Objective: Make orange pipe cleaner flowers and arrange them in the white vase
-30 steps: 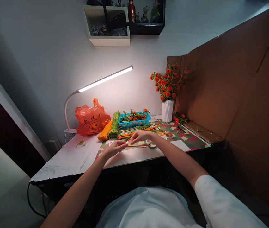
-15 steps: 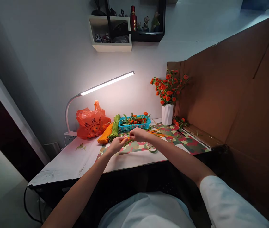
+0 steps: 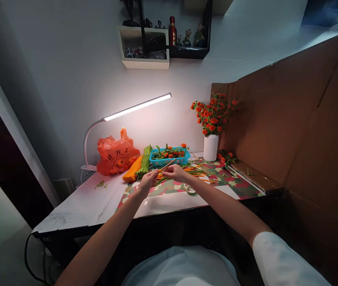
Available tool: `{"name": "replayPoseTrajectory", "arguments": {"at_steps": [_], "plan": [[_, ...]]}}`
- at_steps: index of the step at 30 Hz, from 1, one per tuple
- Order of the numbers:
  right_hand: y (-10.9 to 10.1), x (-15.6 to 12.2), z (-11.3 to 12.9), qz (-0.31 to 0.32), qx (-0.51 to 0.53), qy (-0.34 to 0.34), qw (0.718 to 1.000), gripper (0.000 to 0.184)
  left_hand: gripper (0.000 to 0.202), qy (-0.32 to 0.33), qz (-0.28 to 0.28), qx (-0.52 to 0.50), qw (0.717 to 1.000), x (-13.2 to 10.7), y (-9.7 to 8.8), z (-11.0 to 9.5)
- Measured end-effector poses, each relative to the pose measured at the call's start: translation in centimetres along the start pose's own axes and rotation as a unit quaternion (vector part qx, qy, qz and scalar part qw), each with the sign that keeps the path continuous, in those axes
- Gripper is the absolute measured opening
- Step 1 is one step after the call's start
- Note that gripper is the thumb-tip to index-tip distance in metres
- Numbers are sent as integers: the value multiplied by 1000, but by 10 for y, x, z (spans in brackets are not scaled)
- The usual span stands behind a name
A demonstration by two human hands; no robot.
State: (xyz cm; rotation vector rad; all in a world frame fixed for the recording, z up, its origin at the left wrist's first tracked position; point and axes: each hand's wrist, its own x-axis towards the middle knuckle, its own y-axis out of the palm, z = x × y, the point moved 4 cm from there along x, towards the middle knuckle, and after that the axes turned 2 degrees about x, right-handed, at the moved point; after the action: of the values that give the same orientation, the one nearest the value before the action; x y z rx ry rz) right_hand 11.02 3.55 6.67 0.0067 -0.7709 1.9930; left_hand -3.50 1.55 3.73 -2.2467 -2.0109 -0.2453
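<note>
Close together over the table's middle, my two hands are both closed. My left hand pinches a small orange fuzzy stem, whose end shows at the fingertips. My right hand has its fingers bent round a thin tan stick that slants up to the right, its lower end by the left fingertips. Loose orange and green stems lie behind and right of the hands. A roll of green tape rests below my right wrist. Left of the hands are an orange stem bundle and a green stem bundle.
Behind the hands stands a blue basket with orange flowers. A white vase of orange flowers stands back right, before a cardboard wall. At left are a red plastic bag and a lit lamp. Shelves hang above.
The tan stick now shows above my hands, where it was not visible before. My right hand has turned and its fingers reach toward the left fingertips. The whole view has shifted slightly.
</note>
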Motion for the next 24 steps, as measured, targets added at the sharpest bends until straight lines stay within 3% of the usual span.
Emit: {"name": "replayPoseTrajectory", "arguments": {"at_steps": [6, 10, 13, 18, 24], "plan": [[-6, -3, -2, 134, 134, 3, 982, 46, 55, 28, 86, 22, 996, -4, -2, -2], [-14, -4, -3, 254, 70, 36, 964, 44, 51, 36, 197, 135, 970, -8, 2, -9], [-18, -3, -1, 306, -4, 59, 950, 39, 47, 46, 241, 250, 937, -9, 6, -15], [-16, 2, 5, 262, -158, 80, 949, 20, 43, 74, 213, 367, 903, -3, 9, -22], [-4, 7, 10, 144, -260, 78, 952, 9, 41, 99, 71, 424, 897, 1, 5, -27]]}}
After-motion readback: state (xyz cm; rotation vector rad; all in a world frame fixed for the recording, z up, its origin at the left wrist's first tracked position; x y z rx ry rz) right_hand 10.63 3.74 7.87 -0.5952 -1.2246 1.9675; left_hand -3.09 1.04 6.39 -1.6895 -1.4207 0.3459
